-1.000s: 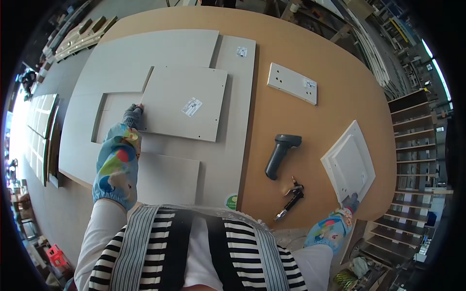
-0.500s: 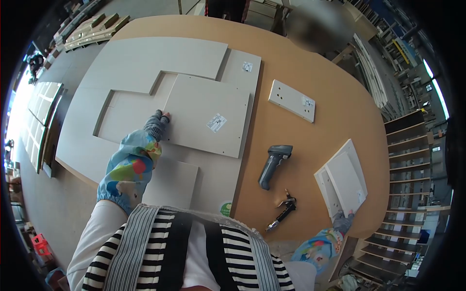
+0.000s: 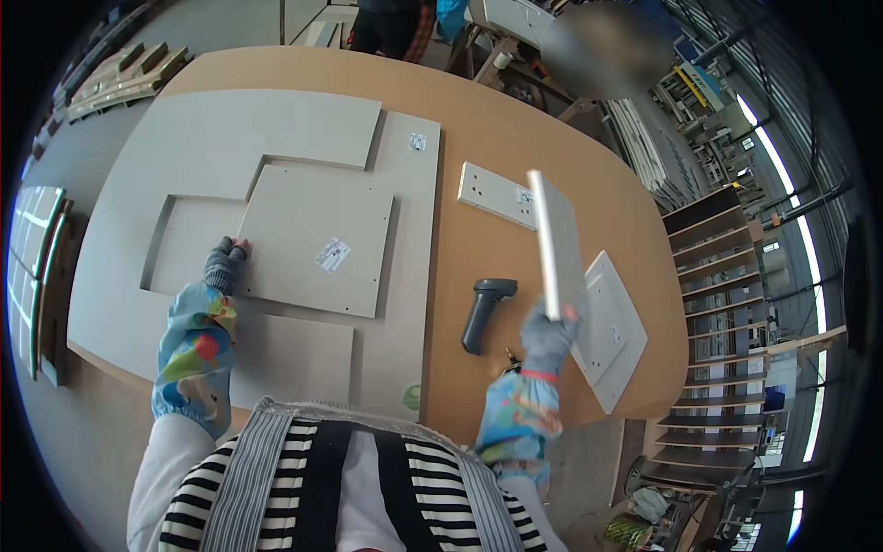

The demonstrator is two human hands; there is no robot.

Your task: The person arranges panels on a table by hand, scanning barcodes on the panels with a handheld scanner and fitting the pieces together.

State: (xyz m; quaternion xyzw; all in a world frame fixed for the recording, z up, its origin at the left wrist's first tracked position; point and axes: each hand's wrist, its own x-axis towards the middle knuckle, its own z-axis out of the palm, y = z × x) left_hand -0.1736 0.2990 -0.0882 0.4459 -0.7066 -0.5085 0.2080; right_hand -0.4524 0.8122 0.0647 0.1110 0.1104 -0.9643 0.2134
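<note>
In a grey fingerless glove, my left hand (image 3: 224, 264) has its fingers closed at the left edge of a flat light-grey panel (image 3: 313, 221) with small holes and a white label. That panel lies on larger grey panels (image 3: 138, 152). My right hand (image 3: 549, 333), also gloved, grips the lower end of a white board (image 3: 563, 239), tilted up on edge above the table. Below and right of it, white boards (image 3: 630, 322) lie stacked, one with a label. A white board with holes (image 3: 487, 193) rests farther back.
On the tan table (image 3: 451, 386) lie a barcode scanner (image 3: 483, 315) and an air blow gun (image 3: 512, 359), mostly hidden by my right sleeve. A person (image 3: 391, 28) stands beyond the far edge. A slatted rack (image 3: 717, 340) is at the right.
My right hand has lifted a white board off the stack and moved it left and up. My left hand remains at the panel's edge. The view has swung to the right.
</note>
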